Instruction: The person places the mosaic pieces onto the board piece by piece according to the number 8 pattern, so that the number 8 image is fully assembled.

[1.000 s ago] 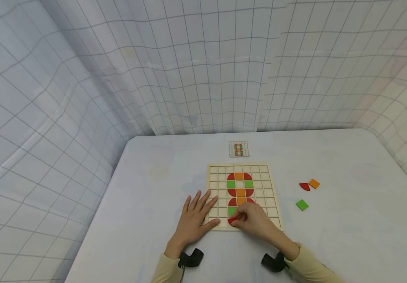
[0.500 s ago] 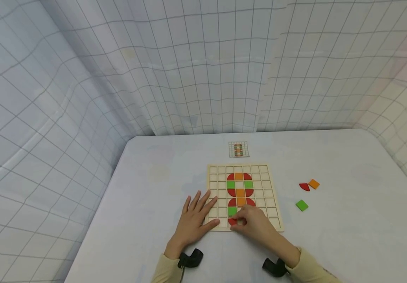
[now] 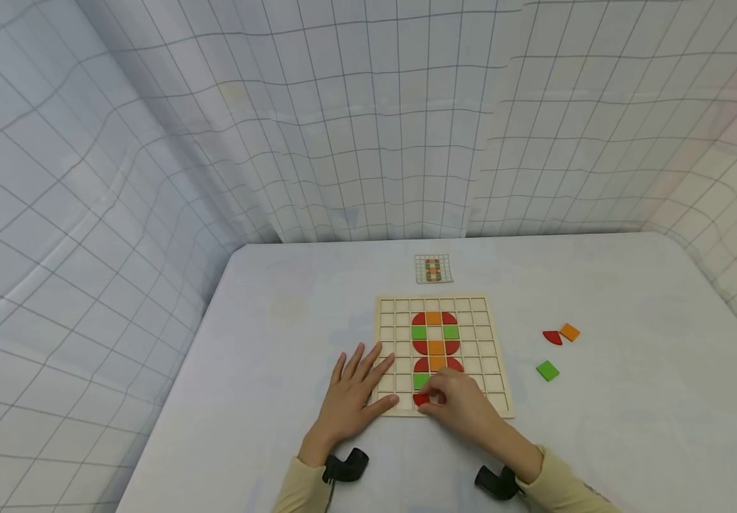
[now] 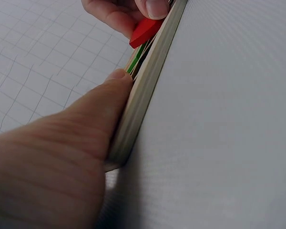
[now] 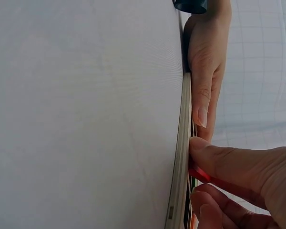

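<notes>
A pale wooden grid board (image 3: 486,356) lies on the white table, with red, orange and green tiles forming a figure-like column in its cells. My right hand (image 3: 461,406) pinches a red quarter-round tile (image 3: 421,400) at the board's near edge, below a green square tile (image 3: 421,381). In the left wrist view that red tile (image 4: 145,32) looks tilted and partly raised from the board. The right hand hides some cells beside it. My left hand (image 3: 347,402) lies spread with straight fingers on the board's left edge, thumb (image 4: 117,90) against the near rim.
Right of the board lie a loose red quarter-round tile (image 3: 552,338), an orange square tile (image 3: 570,332) and a green square tile (image 3: 547,370). A small pattern card (image 3: 434,269) lies behind the board. Grid-patterned white curtains (image 3: 368,128) surround the table.
The right hand has shifted the red tile slightly at the near cell, its fingertips parting and closing a little around it. My left hand, the board and the loose tiles stay put.
</notes>
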`<state>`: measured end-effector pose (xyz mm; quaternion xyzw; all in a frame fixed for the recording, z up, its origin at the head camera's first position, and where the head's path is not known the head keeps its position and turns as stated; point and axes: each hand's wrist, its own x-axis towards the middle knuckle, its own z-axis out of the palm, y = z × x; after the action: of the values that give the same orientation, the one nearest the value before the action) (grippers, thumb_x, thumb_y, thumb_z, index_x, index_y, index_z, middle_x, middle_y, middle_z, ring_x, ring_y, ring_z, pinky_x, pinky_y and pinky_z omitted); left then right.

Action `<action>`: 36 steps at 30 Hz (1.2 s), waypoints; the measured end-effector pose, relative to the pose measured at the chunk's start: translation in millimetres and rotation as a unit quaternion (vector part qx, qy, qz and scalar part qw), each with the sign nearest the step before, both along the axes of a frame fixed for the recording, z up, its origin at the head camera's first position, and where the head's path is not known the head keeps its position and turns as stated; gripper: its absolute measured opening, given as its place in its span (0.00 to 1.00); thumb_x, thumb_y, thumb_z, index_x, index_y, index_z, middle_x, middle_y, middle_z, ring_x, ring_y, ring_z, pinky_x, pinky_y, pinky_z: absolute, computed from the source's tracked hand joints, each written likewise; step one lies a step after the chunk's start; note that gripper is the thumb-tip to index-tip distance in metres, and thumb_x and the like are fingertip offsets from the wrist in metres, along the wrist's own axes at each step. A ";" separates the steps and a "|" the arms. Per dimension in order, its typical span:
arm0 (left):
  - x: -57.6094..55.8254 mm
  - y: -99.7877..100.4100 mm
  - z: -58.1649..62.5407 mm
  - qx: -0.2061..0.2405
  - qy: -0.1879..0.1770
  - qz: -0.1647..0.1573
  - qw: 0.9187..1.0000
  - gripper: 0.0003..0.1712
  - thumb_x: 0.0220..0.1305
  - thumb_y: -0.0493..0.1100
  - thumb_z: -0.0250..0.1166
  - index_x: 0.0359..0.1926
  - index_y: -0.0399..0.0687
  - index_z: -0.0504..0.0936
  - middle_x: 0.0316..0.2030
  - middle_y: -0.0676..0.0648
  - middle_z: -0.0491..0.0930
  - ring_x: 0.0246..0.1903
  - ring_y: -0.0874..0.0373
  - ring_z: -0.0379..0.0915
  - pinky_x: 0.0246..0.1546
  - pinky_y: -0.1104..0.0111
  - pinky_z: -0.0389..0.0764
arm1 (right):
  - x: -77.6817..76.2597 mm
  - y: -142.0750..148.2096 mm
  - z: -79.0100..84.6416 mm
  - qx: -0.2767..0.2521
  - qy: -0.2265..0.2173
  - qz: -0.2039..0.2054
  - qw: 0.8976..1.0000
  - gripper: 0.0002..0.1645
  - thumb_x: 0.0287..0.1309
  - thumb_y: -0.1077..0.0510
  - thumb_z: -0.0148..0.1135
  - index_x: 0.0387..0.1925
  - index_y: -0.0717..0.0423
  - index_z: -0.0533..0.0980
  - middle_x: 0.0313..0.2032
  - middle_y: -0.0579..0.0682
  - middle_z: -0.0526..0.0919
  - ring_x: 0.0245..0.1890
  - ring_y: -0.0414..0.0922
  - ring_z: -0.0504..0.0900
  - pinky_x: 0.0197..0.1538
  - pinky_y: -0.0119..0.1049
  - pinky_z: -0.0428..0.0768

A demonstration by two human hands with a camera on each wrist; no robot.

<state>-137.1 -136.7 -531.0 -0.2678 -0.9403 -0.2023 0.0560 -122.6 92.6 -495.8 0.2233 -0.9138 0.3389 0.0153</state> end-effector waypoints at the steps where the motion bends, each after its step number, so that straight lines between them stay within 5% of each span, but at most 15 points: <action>1: -0.1 0.1 0.2 0.001 0.000 -0.001 1.000 0.39 0.64 0.64 0.55 0.72 0.56 0.61 0.72 0.49 0.53 0.71 0.46 0.39 0.66 0.48 0.38 | -0.1 0.1 0.0 -0.002 0.000 0.002 1.000 0.10 0.41 0.59 0.78 0.28 0.52 0.83 0.23 0.39 0.72 0.22 0.34 0.68 0.24 0.27 0.70; 10: -1.2 0.3 1.8 0.002 0.009 -0.001 1.000 0.39 0.64 0.63 0.56 0.71 0.56 0.62 0.71 0.48 0.53 0.70 0.45 0.41 0.66 0.47 0.39 | -2.9 0.8 -1.6 -0.004 0.021 -0.001 1.000 0.04 0.44 0.65 0.74 0.26 0.54 0.86 0.26 0.40 0.79 0.27 0.36 0.76 0.29 0.29 0.76; 36: 1.0 -0.1 1.7 0.006 0.001 -0.005 1.000 0.39 0.64 0.62 0.56 0.72 0.55 0.61 0.72 0.48 0.52 0.71 0.45 0.40 0.66 0.47 0.38 | -0.4 2.4 -0.6 0.034 0.026 -0.006 0.999 0.07 0.47 0.55 0.75 0.22 0.49 0.82 0.20 0.35 0.69 0.19 0.32 0.64 0.22 0.27 0.67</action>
<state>-136.1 -136.8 -529.3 -0.2725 -0.9377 -0.2077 0.0575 -123.0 95.0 -496.4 0.2272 -0.9254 0.3015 0.0338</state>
